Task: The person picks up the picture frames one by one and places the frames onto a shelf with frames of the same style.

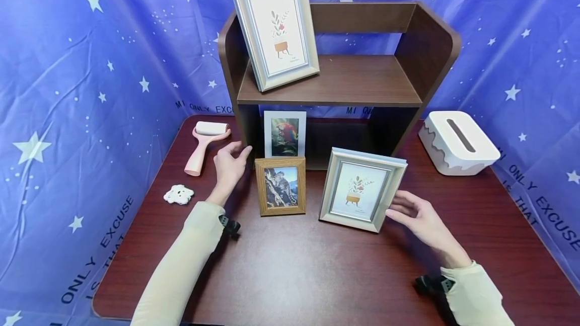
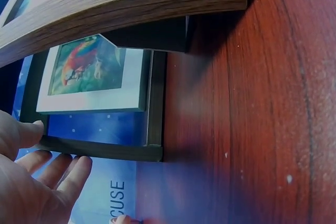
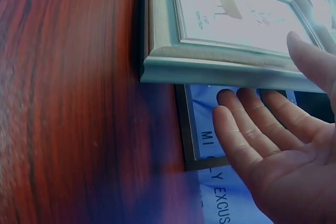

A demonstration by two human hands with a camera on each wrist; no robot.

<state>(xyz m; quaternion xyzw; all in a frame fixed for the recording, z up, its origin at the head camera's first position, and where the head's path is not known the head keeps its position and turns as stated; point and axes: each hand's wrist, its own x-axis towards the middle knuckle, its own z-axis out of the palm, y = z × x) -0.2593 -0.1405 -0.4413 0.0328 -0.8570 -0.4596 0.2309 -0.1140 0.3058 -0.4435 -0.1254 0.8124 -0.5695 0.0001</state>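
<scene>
The low silver frame stands on the bench, in front of the right part of the brown shelf. It leans back a bit. The right hand is at the frame's right edge. That hand is open, with its thumb toward the front and its long fingers nearly straight toward the back. It does not grip the frame, and I cannot tell if the thumb touches it.

The left hand is at the shelf's left side, low down near the front. Its thumb is on one side of the wood and its fingers are on the other. I cannot tell if it pinches the wood or is only loose around it.

The brown frame stands in front of the shelf, between the two hands. There is a gap of bench between it and the low silver frame. Behind it, the white frame with a parrot stands in the shelf's lower space. The high silver frame leans on the top board, at the left.

A wide stretch of bench runs from the frames to the near edge. The tissue box is well apart from the right hand. The pink roller lies near the left hand, by the bench's left edge.
</scene>
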